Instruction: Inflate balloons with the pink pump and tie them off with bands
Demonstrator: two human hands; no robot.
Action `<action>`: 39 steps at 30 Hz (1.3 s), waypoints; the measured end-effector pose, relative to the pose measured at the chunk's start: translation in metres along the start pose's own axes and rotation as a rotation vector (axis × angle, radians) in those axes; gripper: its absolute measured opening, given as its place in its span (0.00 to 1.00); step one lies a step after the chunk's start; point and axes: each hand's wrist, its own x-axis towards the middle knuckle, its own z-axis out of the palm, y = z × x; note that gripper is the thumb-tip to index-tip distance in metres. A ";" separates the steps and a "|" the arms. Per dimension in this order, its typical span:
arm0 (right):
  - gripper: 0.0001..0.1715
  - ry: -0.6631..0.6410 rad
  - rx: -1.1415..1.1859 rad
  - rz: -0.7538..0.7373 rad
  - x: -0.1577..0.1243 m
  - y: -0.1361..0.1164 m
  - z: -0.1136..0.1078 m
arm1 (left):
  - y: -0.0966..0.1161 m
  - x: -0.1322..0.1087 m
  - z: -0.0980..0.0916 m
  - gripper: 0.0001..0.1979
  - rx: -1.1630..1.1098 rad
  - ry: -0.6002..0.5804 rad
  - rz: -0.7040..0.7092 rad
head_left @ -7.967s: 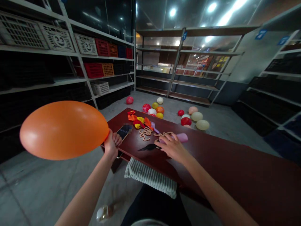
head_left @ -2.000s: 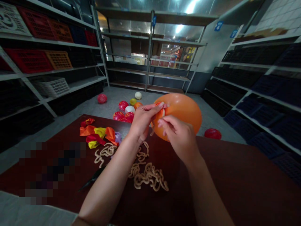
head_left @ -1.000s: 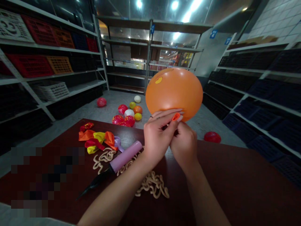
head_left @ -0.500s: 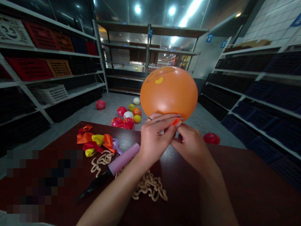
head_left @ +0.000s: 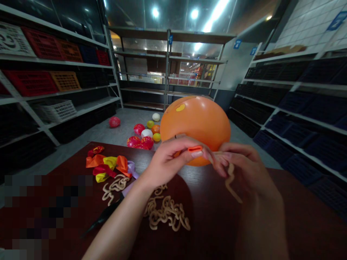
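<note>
In the head view, we are holding one inflated orange balloon [head_left: 195, 122] above the dark red table [head_left: 298, 216]. Our left hand [head_left: 170, 162] is pinching its rolled neck [head_left: 194, 148] shut between thumb and forefinger. Our right hand [head_left: 244, 169], fingers loosely curled, is nipping one beige rubber band [head_left: 231, 182] that is dangling just beside that neck. We are judging the balloon light, springy, slick and easy to burst, so the neck is the place to grip. We are counting one black-tipped pump [head_left: 103, 217], roughly nine inflated balloons [head_left: 146, 133] on the floor [head_left: 119, 130], and heaps of flat balloons [head_left: 108, 166] and loose bands [head_left: 165, 213] too tangled to count.
</note>
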 end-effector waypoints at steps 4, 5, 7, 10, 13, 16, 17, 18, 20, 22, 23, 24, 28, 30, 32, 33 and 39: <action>0.18 -0.006 -0.098 0.006 -0.002 -0.006 0.004 | 0.004 -0.004 0.005 0.08 0.188 0.000 -0.005; 0.18 -0.008 -0.150 0.006 -0.001 -0.007 0.006 | 0.003 -0.004 0.006 0.08 0.279 0.003 -0.030; 0.18 -0.014 -0.235 -0.004 0.001 -0.008 0.008 | 0.002 -0.004 0.009 0.07 0.474 -0.022 -0.059; 0.17 0.025 -0.286 -0.047 0.006 -0.005 0.011 | -0.001 -0.003 0.011 0.13 0.625 -0.103 -0.030; 0.19 0.088 -0.299 -0.093 0.008 -0.003 0.014 | -0.003 -0.002 0.009 0.08 0.640 -0.138 -0.022; 0.23 0.121 -0.263 -0.092 0.009 -0.003 0.016 | -0.005 -0.001 0.007 0.05 0.640 -0.131 -0.054; 0.25 0.125 -0.247 -0.080 0.010 -0.002 0.017 | -0.006 -0.001 0.007 0.06 0.632 -0.111 -0.064; 0.26 0.125 -0.232 -0.067 0.011 -0.002 0.018 | -0.007 -0.001 0.006 0.06 0.613 -0.081 -0.072; 0.25 0.129 -0.220 -0.049 0.014 0.000 0.019 | -0.008 -0.001 0.006 0.06 0.542 -0.007 -0.088; 0.23 0.148 -0.228 -0.043 0.016 0.003 0.020 | -0.009 -0.001 0.006 0.06 0.452 0.046 -0.121; 0.22 0.159 -0.236 -0.044 0.017 0.005 0.020 | -0.010 -0.001 0.006 0.06 0.408 0.064 -0.145; 0.20 0.170 -0.242 -0.047 0.018 0.008 0.021 | -0.010 -0.001 0.005 0.06 0.358 0.079 -0.172; 0.13 0.188 -0.193 -0.039 0.019 0.016 0.022 | -0.012 0.000 0.002 0.10 0.029 0.118 -0.294; 0.19 0.180 -0.190 -0.014 0.017 0.016 0.022 | -0.013 0.002 -0.001 0.11 -0.162 0.120 -0.326; 0.22 0.167 -0.233 0.006 0.015 0.014 0.021 | -0.013 0.004 -0.002 0.12 -0.305 0.124 -0.343; 0.21 0.159 -0.259 0.012 0.013 0.012 0.020 | -0.013 0.004 -0.003 0.12 -0.357 0.130 -0.352; 0.10 0.069 -0.343 -0.006 0.007 0.001 0.017 | -0.008 0.006 -0.003 0.12 -0.462 0.215 -0.499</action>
